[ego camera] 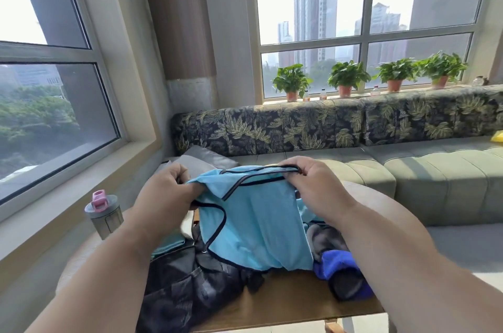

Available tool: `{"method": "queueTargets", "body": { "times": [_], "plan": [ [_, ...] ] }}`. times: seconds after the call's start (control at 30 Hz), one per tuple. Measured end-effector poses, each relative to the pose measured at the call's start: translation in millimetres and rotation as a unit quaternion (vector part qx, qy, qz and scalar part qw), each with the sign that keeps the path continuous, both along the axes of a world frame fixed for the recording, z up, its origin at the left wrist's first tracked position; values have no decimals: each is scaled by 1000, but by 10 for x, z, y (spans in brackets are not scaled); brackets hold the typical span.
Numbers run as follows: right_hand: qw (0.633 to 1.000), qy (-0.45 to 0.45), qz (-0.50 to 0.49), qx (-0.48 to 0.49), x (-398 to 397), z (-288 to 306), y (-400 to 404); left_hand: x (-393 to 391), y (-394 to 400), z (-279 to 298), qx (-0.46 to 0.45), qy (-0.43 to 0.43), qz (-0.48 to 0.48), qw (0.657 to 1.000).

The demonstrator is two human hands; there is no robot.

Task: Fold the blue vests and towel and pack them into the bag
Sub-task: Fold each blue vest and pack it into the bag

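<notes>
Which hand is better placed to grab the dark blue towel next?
Right. The right hand grips the light blue mesh vest directly above the dark blue towel; the left hand is farther.

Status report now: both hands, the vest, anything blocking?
Left hand and right hand grip light-blue mesh vest by its top. Vest hangs over dark mesh bag. Dark-blue towel beside it, unfolded.

Bright hazy daylight floods through the windows (364, 19), blowing out the sky; wide-angle distortion bends the frame edges, focus stays sharp.
</notes>
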State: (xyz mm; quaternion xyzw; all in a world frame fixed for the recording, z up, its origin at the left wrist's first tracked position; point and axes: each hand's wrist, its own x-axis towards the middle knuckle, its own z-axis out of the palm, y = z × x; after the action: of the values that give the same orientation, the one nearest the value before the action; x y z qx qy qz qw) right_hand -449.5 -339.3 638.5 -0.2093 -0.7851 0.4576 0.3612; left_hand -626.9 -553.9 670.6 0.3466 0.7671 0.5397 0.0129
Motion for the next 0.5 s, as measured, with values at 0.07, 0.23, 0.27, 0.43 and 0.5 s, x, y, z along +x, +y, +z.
{"method": "queueTargets", "body": {
  "times": [0.07,0.23,0.27,0.43,0.5],
  "plan": [
    [1000,14,-10,23,-15,268,20,1,-28,202,52,-51,-40,997],
    [996,77,6,32,-62,896,33,0,-93,648,151,-55,-74,984],
    [995,89,12,34,-73,1006,18,-2,-111,731,168,-43,-69,982],
    [989,142,11,40,-137,1321,-9,98,-250,1106,222,-36,-93,970],
    [989,147,14,26,-111,1332,-44,175,-303,1161,238,-48,-119,963]
  ]
}}
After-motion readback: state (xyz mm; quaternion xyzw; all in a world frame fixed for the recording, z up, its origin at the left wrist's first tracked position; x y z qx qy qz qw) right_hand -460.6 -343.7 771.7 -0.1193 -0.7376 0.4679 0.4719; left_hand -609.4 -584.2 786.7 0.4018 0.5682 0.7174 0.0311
